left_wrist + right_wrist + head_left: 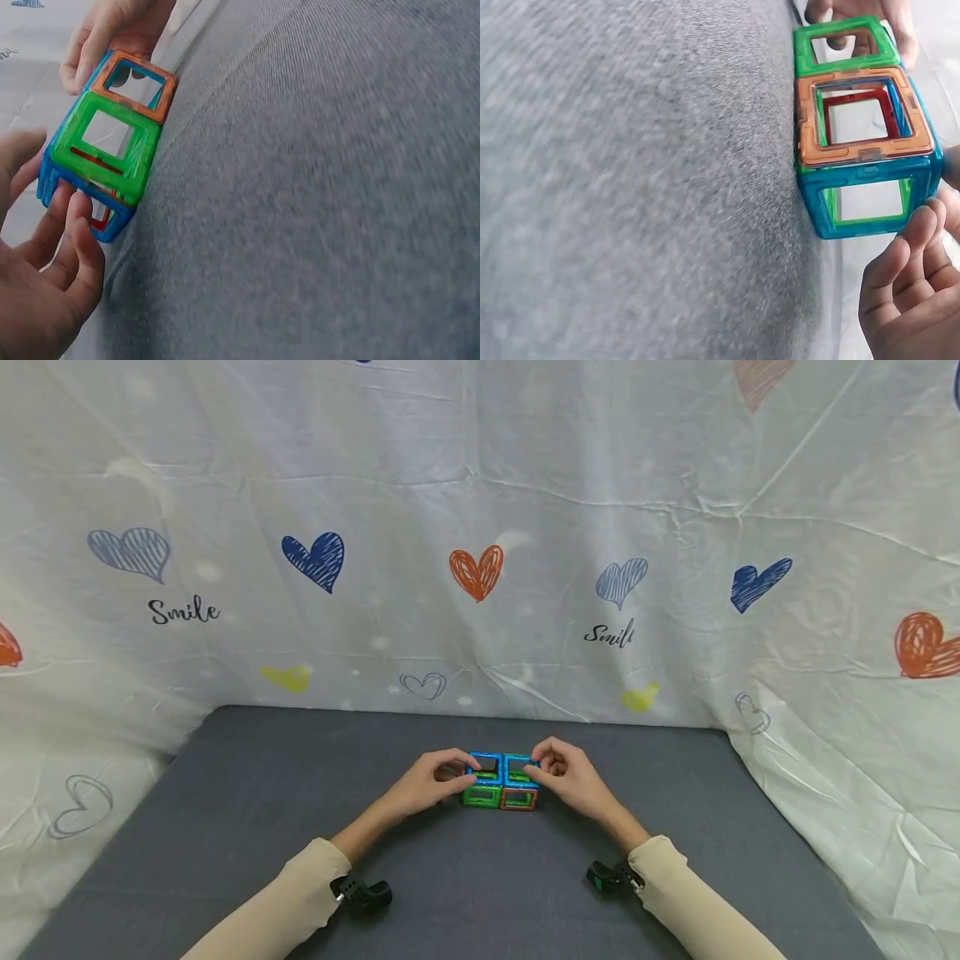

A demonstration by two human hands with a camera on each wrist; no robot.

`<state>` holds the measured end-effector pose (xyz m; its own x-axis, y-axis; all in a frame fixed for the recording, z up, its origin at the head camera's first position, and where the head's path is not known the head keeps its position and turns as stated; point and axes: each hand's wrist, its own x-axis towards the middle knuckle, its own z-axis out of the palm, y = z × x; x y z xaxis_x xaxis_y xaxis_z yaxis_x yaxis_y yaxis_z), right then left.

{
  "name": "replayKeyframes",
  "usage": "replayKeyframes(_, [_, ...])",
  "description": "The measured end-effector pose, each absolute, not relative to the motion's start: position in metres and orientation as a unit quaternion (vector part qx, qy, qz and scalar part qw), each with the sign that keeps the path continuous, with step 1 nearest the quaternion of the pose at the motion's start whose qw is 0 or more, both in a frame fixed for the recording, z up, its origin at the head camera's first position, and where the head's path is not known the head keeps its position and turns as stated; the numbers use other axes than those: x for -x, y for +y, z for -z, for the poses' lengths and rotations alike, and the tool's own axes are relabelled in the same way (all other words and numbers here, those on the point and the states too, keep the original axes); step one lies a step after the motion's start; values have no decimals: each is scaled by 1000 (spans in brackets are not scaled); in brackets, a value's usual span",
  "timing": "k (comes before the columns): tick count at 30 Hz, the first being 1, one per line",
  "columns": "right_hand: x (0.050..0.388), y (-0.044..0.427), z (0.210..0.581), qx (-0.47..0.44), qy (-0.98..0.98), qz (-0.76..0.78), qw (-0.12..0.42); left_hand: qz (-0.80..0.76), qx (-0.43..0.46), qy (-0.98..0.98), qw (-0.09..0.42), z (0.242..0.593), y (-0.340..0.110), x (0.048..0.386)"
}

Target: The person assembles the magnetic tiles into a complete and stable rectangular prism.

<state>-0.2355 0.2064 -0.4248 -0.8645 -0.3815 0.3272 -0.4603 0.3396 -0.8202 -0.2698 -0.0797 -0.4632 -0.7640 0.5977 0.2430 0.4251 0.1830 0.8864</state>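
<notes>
A small two-cube box of see-through magnetic tiles [502, 770] rests on the grey cloth. Its top frames are blue with some green. Facing the person are a green tile [146, 161] on the left and an orange tile [807, 112] on the right. My left hand [431, 783] pinches the box's left end, thumb at the near top edge and fingers at the side. At the opposite end, my right hand [572, 778] holds the blue end tile [847, 232] between thumb and fingers. Red and green tiles show through the openings.
Dark grey cloth [465, 877] covers the table around the box. A white curtain [525, 485] printed with hearts hangs behind the table and along its sides. Black wrist devices sit on the left wrist [363, 892] and the right wrist [609, 877].
</notes>
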Motion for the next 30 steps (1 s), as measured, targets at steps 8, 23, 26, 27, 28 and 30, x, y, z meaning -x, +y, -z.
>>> replayKeyframes(8, [245,223,456,-311,-816,-486,36,-540,-366,753,79,466,-83,272])
replayKeyframes(23, [243,226,459,-335,-807,-486,20,-494,-354,792,59,459,-78,266])
replayKeyframes(26, [242,226,457,-329,-809,-486,17,-496,-352,792,61,459,-78,267])
replayKeyframes(27, [242,226,456,-327,-810,-487,15,-496,-352,791,61,459,-78,267])
replayKeyframes(28, [241,225,456,-325,-810,-487,14,-497,-352,791,61,459,-78,267])
replayKeyframes(30, [242,225,456,-321,-811,-489,12,-496,-352,791,62,459,-78,267])
